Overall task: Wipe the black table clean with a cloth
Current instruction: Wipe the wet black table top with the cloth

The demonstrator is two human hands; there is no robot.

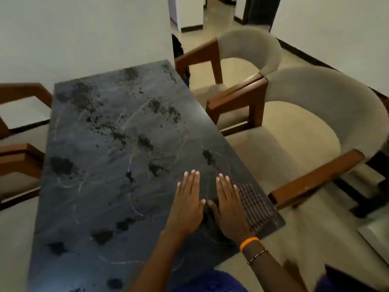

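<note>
Blue fabric (212, 281) fills the bottom of the view, just past the near edge of the black table (84, 207). Above it, two bare forearms reach over that edge. The right wrist carries an orange band (249, 243) and a beaded bracelet (257, 256). Both hands lie flat, palms down, near the table's near right corner: the left hand (186, 204) and the right hand (229, 207) sit side by side, fingers straight and spread slightly, gripping nothing, thumbs almost meeting. Just beside the right hand, at the right edge, lies a dark checked cloth (255, 204), flat on the surface; the hand's outer edge seems to touch it, though that is hard to tell. Dark crumbly patches of dirt (63, 165) and pale curved smears spread across the tabletop toward the far edge. Two cushioned armchairs with wooden arms stand along the right side, the nearer one (315, 123) beside the farther one (248, 53). Wooden chair frames (21, 157) show along the left edge.
</note>
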